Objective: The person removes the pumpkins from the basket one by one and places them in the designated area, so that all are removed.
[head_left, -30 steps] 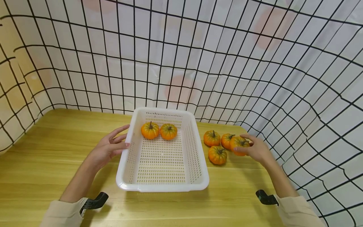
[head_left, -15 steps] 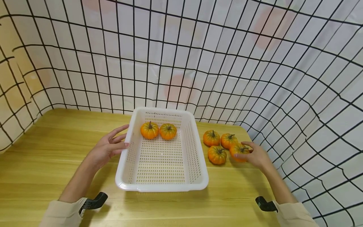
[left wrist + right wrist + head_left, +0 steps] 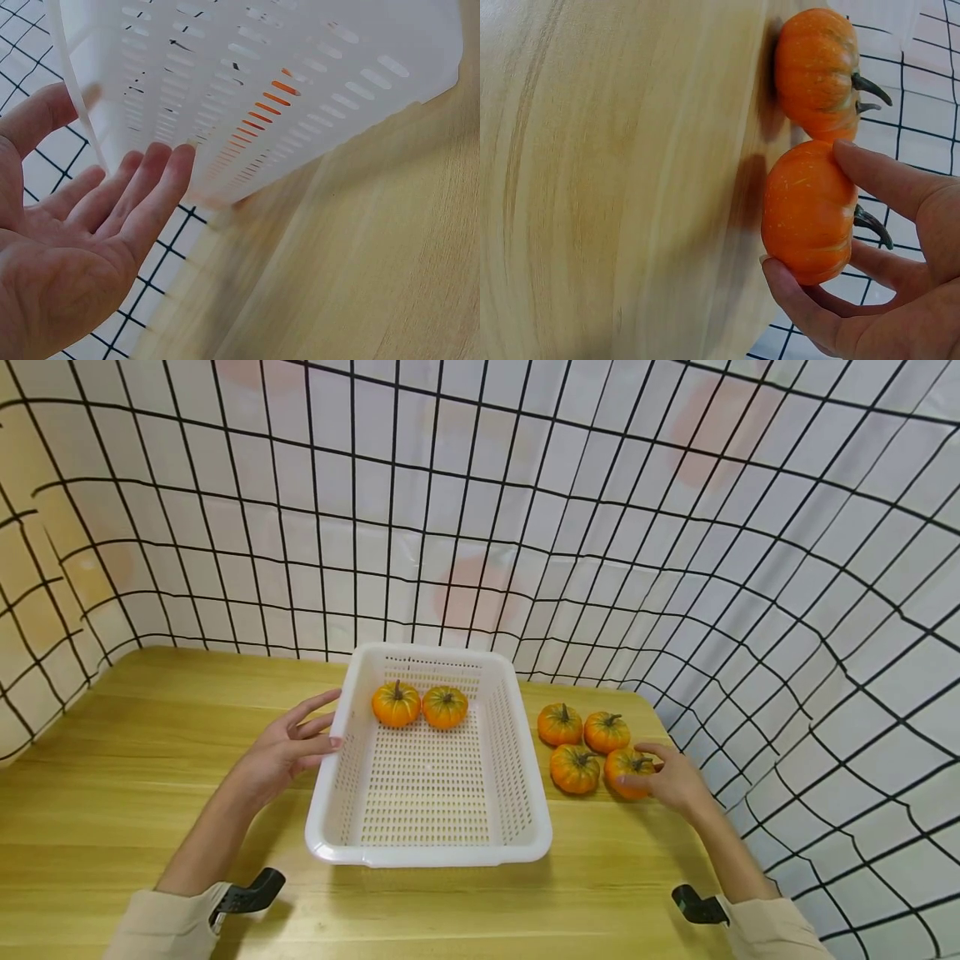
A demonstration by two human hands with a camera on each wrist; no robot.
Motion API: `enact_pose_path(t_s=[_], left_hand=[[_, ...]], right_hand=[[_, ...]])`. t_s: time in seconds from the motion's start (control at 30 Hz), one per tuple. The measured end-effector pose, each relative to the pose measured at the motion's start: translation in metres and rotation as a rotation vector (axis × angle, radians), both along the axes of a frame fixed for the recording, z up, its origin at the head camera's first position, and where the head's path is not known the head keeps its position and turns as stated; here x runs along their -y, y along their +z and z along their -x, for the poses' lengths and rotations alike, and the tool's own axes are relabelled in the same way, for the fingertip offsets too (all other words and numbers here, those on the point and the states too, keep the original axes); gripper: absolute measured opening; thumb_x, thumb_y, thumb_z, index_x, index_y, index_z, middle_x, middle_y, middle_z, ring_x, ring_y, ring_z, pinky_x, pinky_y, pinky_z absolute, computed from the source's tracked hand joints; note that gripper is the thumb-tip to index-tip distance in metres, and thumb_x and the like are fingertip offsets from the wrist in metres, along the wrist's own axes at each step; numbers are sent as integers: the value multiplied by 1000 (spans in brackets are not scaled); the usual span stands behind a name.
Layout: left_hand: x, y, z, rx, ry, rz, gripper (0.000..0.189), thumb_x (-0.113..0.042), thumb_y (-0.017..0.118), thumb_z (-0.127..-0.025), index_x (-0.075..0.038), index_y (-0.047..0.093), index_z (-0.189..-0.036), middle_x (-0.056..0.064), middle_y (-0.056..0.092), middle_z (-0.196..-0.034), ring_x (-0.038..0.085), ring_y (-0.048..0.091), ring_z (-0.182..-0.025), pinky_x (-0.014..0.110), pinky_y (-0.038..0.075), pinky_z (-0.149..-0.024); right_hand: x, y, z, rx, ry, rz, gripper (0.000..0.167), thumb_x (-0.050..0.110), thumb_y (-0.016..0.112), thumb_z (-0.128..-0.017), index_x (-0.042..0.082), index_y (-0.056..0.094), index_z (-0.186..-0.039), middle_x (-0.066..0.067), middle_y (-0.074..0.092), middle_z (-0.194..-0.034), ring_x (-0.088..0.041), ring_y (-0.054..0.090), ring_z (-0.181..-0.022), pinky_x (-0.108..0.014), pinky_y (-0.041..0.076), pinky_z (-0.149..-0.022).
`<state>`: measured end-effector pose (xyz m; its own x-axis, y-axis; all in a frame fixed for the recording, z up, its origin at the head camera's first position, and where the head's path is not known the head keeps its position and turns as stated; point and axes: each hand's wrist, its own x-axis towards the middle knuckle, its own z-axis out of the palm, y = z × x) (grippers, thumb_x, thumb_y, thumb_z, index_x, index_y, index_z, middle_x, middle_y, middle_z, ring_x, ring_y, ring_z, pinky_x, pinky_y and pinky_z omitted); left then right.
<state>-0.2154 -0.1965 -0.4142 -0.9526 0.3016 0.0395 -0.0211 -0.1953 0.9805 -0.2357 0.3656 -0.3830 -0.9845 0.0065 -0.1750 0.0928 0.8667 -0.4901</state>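
Right hand pinches a pumpkin; a push could roll its nine-o'clock neighbour. Left hand, fingers spread, touches the basket.

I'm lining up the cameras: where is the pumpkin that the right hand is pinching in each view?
Head: the pumpkin sits right of centre, pinched by the right hand.
Left wrist: can't be made out; orange shows through slots in the white basket, but which pumpkin that is can't be told.
Right wrist: right of centre, between thumb and fingers.
Shared landmark: the wooden table, visible in all three.
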Motion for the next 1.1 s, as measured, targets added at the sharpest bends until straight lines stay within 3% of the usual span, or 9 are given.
enact_pose_path(t_s=[1.1], left_hand=[[0,-2,1,-6,8,19,79,-4,67,-96,-14,24,-161,4,56,-147,17,69,-115,36,60,-91]], right_hand=[[4,-7,2,38,-3,63,87,43,76,-90,0,36,-155,-37,31,-155,-55,39,-137,-61,50,-98]])
